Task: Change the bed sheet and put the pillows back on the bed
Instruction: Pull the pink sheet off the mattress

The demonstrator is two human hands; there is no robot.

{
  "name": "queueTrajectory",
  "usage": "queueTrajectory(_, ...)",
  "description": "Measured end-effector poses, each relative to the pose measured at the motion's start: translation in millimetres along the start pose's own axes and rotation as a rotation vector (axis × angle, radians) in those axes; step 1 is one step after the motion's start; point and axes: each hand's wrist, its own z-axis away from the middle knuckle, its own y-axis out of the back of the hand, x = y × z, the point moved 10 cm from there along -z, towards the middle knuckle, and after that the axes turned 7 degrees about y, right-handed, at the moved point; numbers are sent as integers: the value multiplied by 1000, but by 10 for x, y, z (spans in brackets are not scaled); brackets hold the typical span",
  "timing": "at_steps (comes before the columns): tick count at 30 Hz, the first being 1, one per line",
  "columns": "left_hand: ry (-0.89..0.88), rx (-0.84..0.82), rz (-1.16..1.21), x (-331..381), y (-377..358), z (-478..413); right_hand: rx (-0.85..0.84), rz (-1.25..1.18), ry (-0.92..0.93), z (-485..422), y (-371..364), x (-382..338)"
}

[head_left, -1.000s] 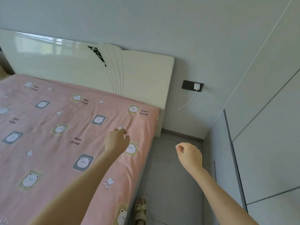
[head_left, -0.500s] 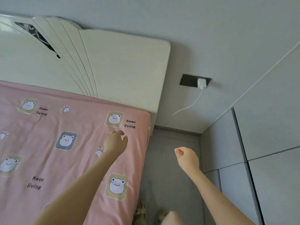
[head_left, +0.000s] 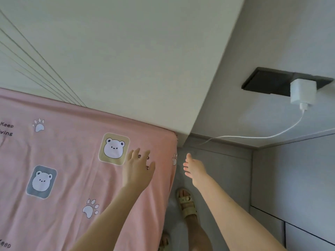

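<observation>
Currently the pink bed sheet point(head_left: 63, 169), printed with bears and paw marks, is seen spread over the mattress up to the headboard point(head_left: 126, 60), with its edge draped down the near side. Light creases are noted left of centre.

The left hand point(head_left: 137, 167) is held over the sheet close to the head-end corner, fingers straight and spread, nothing grasped. Whether the palm presses the cloth or hovers just above it cannot be told. The right hand point(head_left: 194, 167) is extended beside the draped edge, over the floor point(head_left: 223, 169), fingers relaxed and empty, apart from the cloth.

Judgement: both hands are aimed at the corner point(head_left: 172, 137) because that is where the sheet must be pulled taut or tucked. The left would be placed to flatten or pin the top, the right to take the hanging side. The sheet step is judged near its end on this side. No pillows are in view, so that step is taken as not yet done.

Surface and room: the sheet is thin cloth and is expected to slide and wrinkle if dragged. A narrow strip of grey floor is seen between bed and pale cupboard point(head_left: 293, 178). A sandalled foot point(head_left: 186, 203) is planted just beside the bed. On the wall point(head_left: 262, 42), a white charger point(head_left: 302, 93) is plugged into a dark socket plate point(head_left: 266, 80). Its cable point(head_left: 253, 136) trails toward the gap behind the headboard.
</observation>
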Motion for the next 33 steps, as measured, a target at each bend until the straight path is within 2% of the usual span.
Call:
queueTrajectory(4,-30,-138,-260,-1,-567,-509,7,59,-32,-614,-234,-65)
queueTrajectory(7,-12,-189,-257,-109,-832,-626,-36,-36,-47,-877,-424,-37)
queueTrajectory(11,-37,-162,-218,-200,-896,-663,-52,-220,-17,-1116,-539,51)
queueTrajectory(14,-56,-148,-210,-249,-901,-679,-68,-242,42,-1214,-552,38)
queueTrajectory(19,-78,-103,-204,-226,-838,-661,110,-101,221,-1272,-336,-183)
queueTrajectory(22,-101,-107,-211,-197,-726,-597,161,-115,315,-1026,-154,-278)
queueTrajectory(25,-91,-106,-86,-173,-514,-488,152,-12,575,-364,32,-591)
queueTrajectory(27,-68,57,189,-122,-110,-383,161,172,905,323,35,-969)
queueTrajectory(28,-98,214,266,-92,173,-299,166,243,1080,682,-29,-1098)
queueTrajectory(30,-224,501,231,17,669,-69,116,386,1325,1216,-284,-1104)
queueTrajectory(31,-273,530,181,68,790,9,58,469,1364,1344,-431,-996)
queueTrajectory(33,-373,402,-7,133,737,14,-61,636,1318,1317,-647,-679)
